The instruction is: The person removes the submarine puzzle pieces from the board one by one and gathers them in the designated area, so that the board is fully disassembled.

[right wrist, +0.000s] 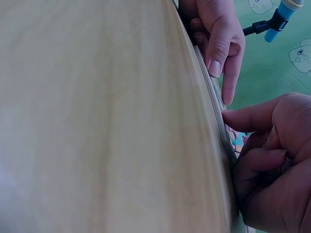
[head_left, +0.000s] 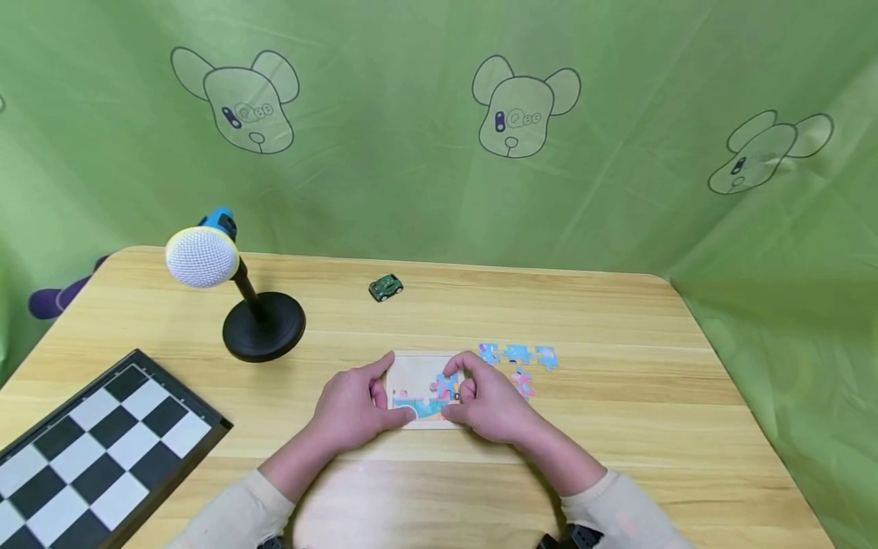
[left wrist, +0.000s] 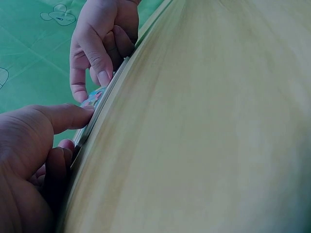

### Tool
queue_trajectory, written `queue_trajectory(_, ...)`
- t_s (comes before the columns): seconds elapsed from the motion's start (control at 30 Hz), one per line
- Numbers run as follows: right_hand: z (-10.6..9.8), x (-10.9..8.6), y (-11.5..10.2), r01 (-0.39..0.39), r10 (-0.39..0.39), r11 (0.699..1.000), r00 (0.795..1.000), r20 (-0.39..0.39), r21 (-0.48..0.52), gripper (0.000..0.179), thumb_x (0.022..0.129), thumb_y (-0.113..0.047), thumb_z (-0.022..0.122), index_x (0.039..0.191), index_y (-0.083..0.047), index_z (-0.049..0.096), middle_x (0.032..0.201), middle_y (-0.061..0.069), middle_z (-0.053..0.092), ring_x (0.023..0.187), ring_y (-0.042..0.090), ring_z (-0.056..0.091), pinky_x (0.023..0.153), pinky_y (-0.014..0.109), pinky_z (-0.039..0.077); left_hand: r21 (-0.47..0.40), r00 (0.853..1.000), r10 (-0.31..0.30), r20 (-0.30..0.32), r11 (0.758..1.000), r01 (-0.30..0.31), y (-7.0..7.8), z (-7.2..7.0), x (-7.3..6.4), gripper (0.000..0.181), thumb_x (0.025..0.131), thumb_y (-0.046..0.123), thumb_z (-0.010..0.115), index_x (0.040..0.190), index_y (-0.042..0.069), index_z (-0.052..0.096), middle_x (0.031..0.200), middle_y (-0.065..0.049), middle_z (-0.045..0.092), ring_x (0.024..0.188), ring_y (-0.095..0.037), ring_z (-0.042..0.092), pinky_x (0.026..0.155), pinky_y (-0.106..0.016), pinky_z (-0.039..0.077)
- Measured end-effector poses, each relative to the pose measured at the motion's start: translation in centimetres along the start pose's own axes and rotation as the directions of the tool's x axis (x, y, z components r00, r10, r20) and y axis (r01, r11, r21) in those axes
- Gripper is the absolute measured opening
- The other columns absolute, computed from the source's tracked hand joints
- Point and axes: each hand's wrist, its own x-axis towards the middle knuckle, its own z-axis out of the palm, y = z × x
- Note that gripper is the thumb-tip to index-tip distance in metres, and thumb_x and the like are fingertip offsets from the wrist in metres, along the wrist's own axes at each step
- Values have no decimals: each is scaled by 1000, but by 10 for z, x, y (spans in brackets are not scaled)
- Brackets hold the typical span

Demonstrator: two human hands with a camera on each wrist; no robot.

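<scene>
A shallow jigsaw puzzle tray [head_left: 420, 371] lies on the table, with a teal strip of picture along its lower side. My left hand [head_left: 351, 404] grips its left side, thumb over the lower left corner and index finger along the upper left edge. Over the right side is my right hand [head_left: 495, 400], its thumb and index finger bent round a blue and pink puzzle piece [head_left: 444, 386] in the tray. In the right wrist view, the right thumb [right wrist: 238, 116] reaches the tray's near edge. Several loose puzzle pieces [head_left: 517, 353] lie just beyond the right hand, and a pink piece [head_left: 523, 382] sits beside it.
A small green toy car [head_left: 386, 287] stands farther back. To the left are a microphone [head_left: 203, 257] on a round black stand [head_left: 264, 328] and a black-and-white checkered board [head_left: 110, 450]. A green curtain [head_left: 411, 152] hangs behind the wooden table [head_left: 652, 381].
</scene>
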Motion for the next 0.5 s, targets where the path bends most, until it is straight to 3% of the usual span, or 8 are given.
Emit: queue_trajectory(0.5,-2,-2,-1,6,-6,1000,1000,-4,-7,48,80,-2,80,123,-8,59,57,-2,40,49,13,35,52,27,34,1,1000,9,-1,1000,-9,-1,0,0,89,73,36,89,146,4,51,62,10,53,53,-11,48,54,-31,39)
